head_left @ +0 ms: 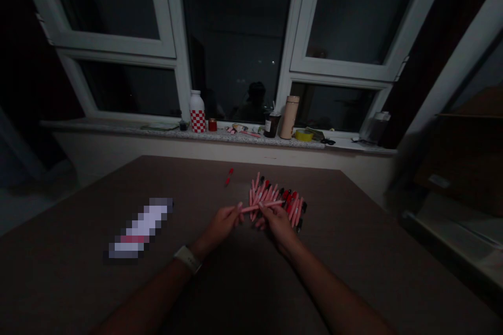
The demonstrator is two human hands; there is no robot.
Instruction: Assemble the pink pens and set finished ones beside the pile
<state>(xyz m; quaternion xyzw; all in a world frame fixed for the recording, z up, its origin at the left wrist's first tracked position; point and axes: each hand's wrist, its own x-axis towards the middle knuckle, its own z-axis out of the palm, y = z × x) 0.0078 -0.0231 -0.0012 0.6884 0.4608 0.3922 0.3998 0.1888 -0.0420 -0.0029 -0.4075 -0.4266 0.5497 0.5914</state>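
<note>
Between my two hands is a pink pen [271, 203], held almost level over the table. My left hand [226, 221] pinches its left end between thumb and fingers. Farther along the barrel, the fingers of my right hand [278, 222] are closed on the same pen. Just behind and to the right lies a pile of pens [296, 210], mostly pink, with several red and black ones among them. My right hand hides part of that pile. A single red pen [229, 176] lies apart, left of the pile.
A pixelated flat object [141, 230] lies on the brown table [188, 183] at left. Along the windowsill [176, 133] stand a checkered bottle [198, 112], a small red jar [212, 125], a dark jar [271, 125], a beige flask [289, 118] and yellow tape [304, 135]. Boxes stand at right.
</note>
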